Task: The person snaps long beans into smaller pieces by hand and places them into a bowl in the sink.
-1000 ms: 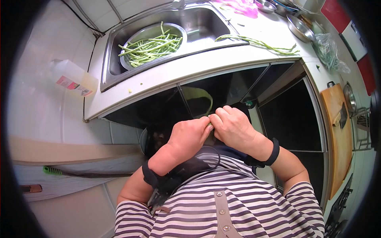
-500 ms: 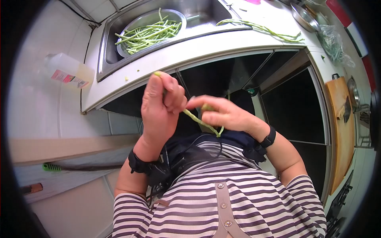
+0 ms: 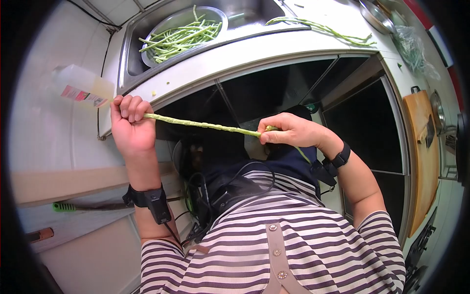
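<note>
In the head view, the two hands are well apart, and one long green bean goes between them. The left hand has its fingers bent over one end of the bean and is closed on it. The right hand pinches the bean between thumb and fingers. Between the hands the bean is almost straight and slopes a little down to the right hand; its surface looks slightly twisted. A short piece shows above the right thumb, and a thin tail hangs below this hand. The bean is in the air, in front of the striped shirt and nearer to the person than the edge of the table.

Each forearm carries a black strap: the left strap with a small box, the right strap close to the wrist.

In the table is a metal sink, and inside it is a metal bowl, with many bean pieces. Some of them reach over the rim. To the right of the sink bowl, several long beans lie partly across the sink edge and partly on the table. Near the left hand is a translucent bottle with a pink and white label. On the right side are a crumpled plastic bag and a wooden cutting board.
</note>
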`<state>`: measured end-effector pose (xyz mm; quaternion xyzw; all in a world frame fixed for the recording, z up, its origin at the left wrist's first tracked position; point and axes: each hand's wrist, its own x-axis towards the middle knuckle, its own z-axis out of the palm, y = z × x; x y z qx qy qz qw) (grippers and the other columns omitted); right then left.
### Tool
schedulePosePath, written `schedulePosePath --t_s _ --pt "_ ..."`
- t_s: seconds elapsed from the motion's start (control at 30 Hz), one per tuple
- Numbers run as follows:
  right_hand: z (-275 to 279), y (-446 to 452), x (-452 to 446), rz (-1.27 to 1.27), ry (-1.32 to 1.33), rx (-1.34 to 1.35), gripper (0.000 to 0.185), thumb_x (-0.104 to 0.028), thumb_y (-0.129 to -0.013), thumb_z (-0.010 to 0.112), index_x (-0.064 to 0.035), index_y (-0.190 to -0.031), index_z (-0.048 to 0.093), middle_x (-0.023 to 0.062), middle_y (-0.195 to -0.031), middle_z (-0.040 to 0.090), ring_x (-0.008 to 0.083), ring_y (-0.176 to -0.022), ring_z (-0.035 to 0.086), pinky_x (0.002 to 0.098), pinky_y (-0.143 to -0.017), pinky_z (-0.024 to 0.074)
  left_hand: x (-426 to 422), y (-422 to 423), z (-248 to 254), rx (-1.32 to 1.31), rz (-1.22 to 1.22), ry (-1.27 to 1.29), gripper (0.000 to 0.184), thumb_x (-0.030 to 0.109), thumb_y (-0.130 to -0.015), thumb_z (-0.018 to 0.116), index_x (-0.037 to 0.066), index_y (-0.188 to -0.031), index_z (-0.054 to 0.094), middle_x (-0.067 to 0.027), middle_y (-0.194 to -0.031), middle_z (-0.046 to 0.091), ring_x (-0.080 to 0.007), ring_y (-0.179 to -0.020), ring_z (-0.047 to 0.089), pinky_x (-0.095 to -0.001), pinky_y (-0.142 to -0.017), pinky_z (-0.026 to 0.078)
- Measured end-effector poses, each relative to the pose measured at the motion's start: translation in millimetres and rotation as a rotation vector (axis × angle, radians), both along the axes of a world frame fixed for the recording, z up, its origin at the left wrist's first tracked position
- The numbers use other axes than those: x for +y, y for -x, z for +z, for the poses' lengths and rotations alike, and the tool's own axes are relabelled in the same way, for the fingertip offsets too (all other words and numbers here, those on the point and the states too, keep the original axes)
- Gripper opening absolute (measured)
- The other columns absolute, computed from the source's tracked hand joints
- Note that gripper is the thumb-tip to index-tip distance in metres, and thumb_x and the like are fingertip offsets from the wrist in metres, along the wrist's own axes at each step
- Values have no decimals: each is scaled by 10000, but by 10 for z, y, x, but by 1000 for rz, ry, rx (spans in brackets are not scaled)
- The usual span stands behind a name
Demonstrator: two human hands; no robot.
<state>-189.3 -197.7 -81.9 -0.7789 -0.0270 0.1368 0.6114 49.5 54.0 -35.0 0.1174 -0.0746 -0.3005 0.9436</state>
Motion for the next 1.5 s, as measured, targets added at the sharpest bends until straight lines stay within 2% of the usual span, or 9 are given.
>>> schedulePosePath --t_s 0.23,0.5,0.83,0.93,1.0,1.03,1.07,1.33,1.5 --pt "-22 -15 77 -76 61 -100 228 -195 -848 484 -7 -863 613 60 -778 602 152 -666 535 314 -631 447 -3 70 2 33 -37 -16 263 223 -1025 391 63 -832 469 18 -626 295 -104 -524 259 -259 -479 274" --pt "-104 -47 265 -187 -367 142 231 -179 -925 398 -16 -916 560 12 -702 501 77 -598 464 248 -542 400 -94 227 139 -61 -5 -17 286 267 -1043 367 68 -863 466 15 -643 289 -105 -538 254 -257 -481 275" --pt "-257 -111 327 -213 587 -404 211 -135 -861 455 24 -799 579 100 -611 478 171 -535 487 333 -532 409 -110 383 241 -155 -46 -85 273 264 -1050 363 73 -893 478 18 -638 302 -88 -533 256 -248 -480 258" --pt "-427 -212 200 -542 363 -264 200 -155 -861 491 -7 -753 570 53 -596 487 146 -520 487 311 -488 381 -153 675 425 -284 -85 -139 277 273 -1053 357 79 -896 477 25 -638 304 -79 -534 250 -243 -477 252" --pt "-673 -303 -40 -787 -27 -184 214 -208 -845 527 -36 -727 572 20 -589 518 163 -478 484 301 -454 368 -111 751 515 -391 -69 -94 277 275 -1055 357 85 -890 474 31 -638 296 -76 -535 234 -234 -474 235" --pt "-674 -262 -147 -939 -380 63 236 -251 -874 526 -83 -711 555 -53 -568 412 62 -481 372 243 -439 286 -36 714 596 -475 -30 -47 277 274 -1055 358 85 -888 473 31 -638 295 -76 -535 231 -232 -473 231" --pt "-755 -193 -273 -954 -456 116 239 -267 -960 462 -111 -802 548 -65 -583 348 52 -475 280 227 -452 242 28 669 665 -559 10 2 276 272 -1055 359 85 -887 472 30 -637 293 -76 -536 228 -231 -473 227" --pt "-122 -366 -12 -620 -802 -201 258 -211 -1003 425 -46 -1158 548 -11 -810 462 92 -744 426 265 -716 386 371 483 747 -575 308 -222 277 256 -1044 387 74 -866 494 30 -646 295 -86 -559 244 -236 -500 240" --pt "180 -895 535 -378 -1325 -254 202 -129 -972 436 -39 -1135 514 32 -887 502 169 -835 492 370 -849 422 566 444 910 -740 525 -274 255 237 -1028 410 81 -851 508 30 -645 278 -96 -568 234 -252 -509 230"
